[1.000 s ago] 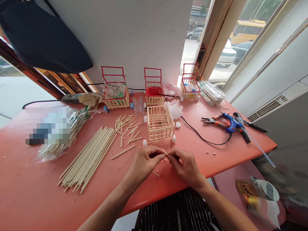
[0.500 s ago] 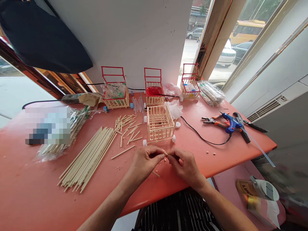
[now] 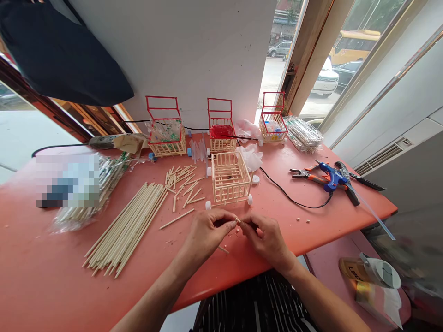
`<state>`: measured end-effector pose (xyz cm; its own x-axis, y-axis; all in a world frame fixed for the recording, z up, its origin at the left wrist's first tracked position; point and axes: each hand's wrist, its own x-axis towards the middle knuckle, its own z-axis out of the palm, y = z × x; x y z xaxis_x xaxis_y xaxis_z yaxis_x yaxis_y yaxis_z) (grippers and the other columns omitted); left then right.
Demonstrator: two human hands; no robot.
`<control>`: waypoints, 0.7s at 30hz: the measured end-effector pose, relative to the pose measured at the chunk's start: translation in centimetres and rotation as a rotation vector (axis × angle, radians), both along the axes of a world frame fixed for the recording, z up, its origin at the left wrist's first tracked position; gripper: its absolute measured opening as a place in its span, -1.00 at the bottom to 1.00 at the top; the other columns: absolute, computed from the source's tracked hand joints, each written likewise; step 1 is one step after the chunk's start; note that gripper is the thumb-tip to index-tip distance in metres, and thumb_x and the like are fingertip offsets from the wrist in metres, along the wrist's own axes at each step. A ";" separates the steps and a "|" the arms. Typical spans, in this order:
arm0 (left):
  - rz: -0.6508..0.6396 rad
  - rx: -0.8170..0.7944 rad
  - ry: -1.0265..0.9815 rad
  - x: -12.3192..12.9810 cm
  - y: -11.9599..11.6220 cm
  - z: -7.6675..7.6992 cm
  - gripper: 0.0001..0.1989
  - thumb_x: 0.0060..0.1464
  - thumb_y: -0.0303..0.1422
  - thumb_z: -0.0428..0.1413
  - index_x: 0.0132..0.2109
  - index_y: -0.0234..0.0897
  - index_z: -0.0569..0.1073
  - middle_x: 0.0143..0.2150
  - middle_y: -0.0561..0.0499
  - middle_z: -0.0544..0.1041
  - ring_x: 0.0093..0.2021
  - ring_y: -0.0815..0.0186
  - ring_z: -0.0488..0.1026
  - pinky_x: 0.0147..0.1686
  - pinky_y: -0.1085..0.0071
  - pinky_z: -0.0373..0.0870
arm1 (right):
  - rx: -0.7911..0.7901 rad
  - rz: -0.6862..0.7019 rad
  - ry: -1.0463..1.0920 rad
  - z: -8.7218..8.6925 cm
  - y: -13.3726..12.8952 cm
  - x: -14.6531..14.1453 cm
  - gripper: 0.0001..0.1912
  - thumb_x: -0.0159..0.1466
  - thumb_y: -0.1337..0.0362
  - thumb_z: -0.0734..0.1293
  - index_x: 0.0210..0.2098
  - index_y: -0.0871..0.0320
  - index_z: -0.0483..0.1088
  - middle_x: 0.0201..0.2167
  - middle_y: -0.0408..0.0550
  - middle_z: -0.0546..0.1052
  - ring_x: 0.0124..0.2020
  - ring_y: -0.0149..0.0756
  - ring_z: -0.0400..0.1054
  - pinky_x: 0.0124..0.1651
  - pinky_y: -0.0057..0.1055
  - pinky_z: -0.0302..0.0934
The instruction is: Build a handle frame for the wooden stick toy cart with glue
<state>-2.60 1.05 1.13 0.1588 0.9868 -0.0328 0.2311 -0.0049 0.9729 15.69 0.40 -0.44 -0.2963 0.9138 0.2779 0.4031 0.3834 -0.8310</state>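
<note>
My left hand [image 3: 212, 233] and my right hand [image 3: 265, 237] meet near the table's front edge, each pinching a short piece of wooden stick [image 3: 238, 221] between thumb and fingers. Most of the piece is covered by the fingertips. Just beyond them stands a small cart made of wooden sticks [image 3: 231, 177], with white bottle-cap wheels. A single longer stick [image 3: 177, 219] lies left of my left hand. Cut short sticks [image 3: 182, 180] are scattered farther back, beside a row of long sticks [image 3: 128, 226].
Three carts with red handles [image 3: 166, 136] stand along the wall. A blue glue gun [image 3: 334, 177] rests over pliers [image 3: 304, 173] at the right, its black cord [image 3: 294, 198] curving across the table. Bagged sticks [image 3: 107, 189] lie left. A lidded jug [image 3: 370, 272] sits lower right.
</note>
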 end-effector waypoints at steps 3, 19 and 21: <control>0.011 -0.027 -0.035 -0.2 0.0 0.0 -0.87 0.01 -0.35 0.22 -0.33 -0.26 0.67 -0.33 -0.04 0.68 -0.30 0.20 0.60 -0.26 0.37 0.47 | -0.004 0.009 0.024 0.3 0.2 0.0 -0.78 0.39 0.28 0.29 -0.34 0.18 0.50 -0.51 -0.12 0.55 -0.50 -0.39 0.39 -0.39 -0.50 0.21; 0.031 -0.267 -0.213 -0.8 0.6 1.3 -0.79 -0.17 -0.26 0.31 -0.36 -0.30 0.64 -0.49 0.01 0.60 -0.46 0.33 0.45 -0.43 0.45 0.35 | 0.137 -0.458 -0.077 1.3 1.3 5.9 -0.58 0.38 0.04 0.30 -0.53 0.14 0.35 -0.64 -0.21 0.32 -0.61 -0.43 0.13 -0.53 -0.47 0.07; 0.049 -0.278 -0.234 -0.8 0.6 1.4 -0.79 -0.20 -0.28 0.33 -0.37 -0.31 0.64 -0.50 0.02 0.59 -0.48 0.36 0.42 -0.45 0.46 0.32 | 0.153 -0.561 -0.089 1.3 1.7 7.8 -0.61 0.37 0.03 0.31 -0.47 0.15 0.45 -0.64 -0.21 0.34 -0.61 -0.42 0.15 -0.52 -0.45 0.08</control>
<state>-3.36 1.68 2.49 0.1465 0.9518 -0.2695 -0.0045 0.2731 0.9620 23.51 2.09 0.85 0.1924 0.8891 0.4153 0.6446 0.2046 -0.7366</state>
